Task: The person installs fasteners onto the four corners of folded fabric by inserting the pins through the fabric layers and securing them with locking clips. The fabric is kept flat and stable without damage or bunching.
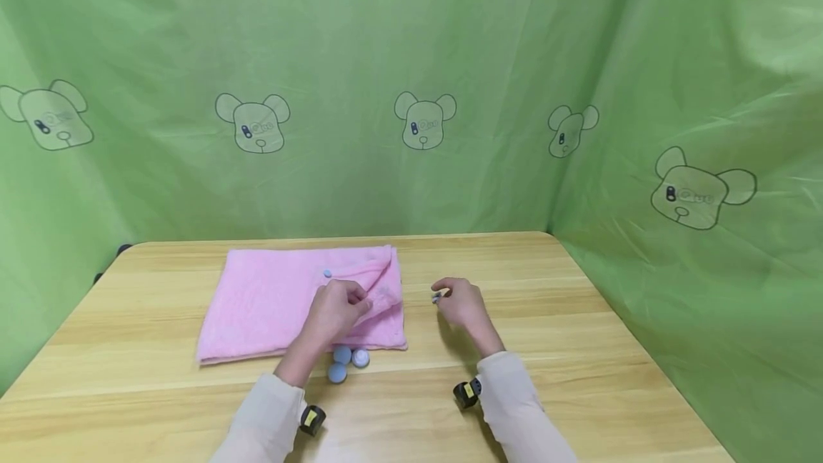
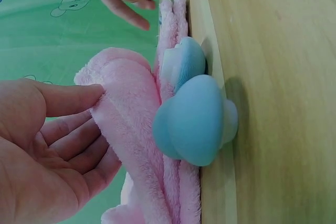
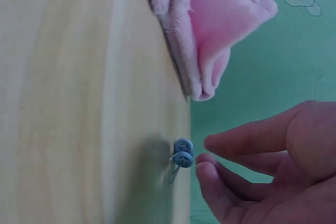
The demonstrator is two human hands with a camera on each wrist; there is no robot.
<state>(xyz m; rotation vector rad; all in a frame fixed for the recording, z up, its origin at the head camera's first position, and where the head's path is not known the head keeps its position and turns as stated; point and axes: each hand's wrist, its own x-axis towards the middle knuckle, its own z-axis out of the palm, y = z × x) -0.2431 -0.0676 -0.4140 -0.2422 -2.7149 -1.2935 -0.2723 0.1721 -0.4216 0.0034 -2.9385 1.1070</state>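
The left hand (image 1: 337,308) is pinching the pink cloth (image 1: 263,299), while the right hand (image 1: 463,302), half spread, is holding nothing just beside two blue pins (image 3: 182,159) farther right.

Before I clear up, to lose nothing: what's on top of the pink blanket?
A small blue disc lies on the pink blanket; the left hand hides part of its surface.

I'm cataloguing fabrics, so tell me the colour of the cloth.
The cloth is pink, shown best in the head view.
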